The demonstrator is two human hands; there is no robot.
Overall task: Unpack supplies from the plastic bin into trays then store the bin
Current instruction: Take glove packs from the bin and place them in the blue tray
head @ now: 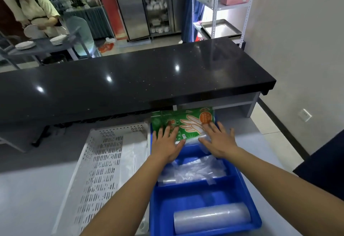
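Both hands are flat on the green glove packet (183, 122), fingers spread, palms down. Left hand (166, 143) presses its near-left part, right hand (218, 139) its near-right part. No pinch, nothing lifted.

The packet sits in the far compartment of the blue divided tray (247, 185), far end tucked under the lip of the black counter (130, 79). Middle compartment holds loose clear plastic bags (193, 170). Near compartment holds a roll of clear film (211, 217).

The white slotted basket (96, 161) sits just left of the tray, touching it or nearly so. It looks close to empty, only a clear plastic sheet (133, 153) along its right side. I read this as the bin being unpacked.

Step, as I judge it: seating the packet into its compartment. Unpacking looks mostly done.

Next move likely calls for letting go, checking the packet lies level, clearing the last plastic from the basket, then gripping the basket by its rims to stow it. Where it gets stored I can't tell.
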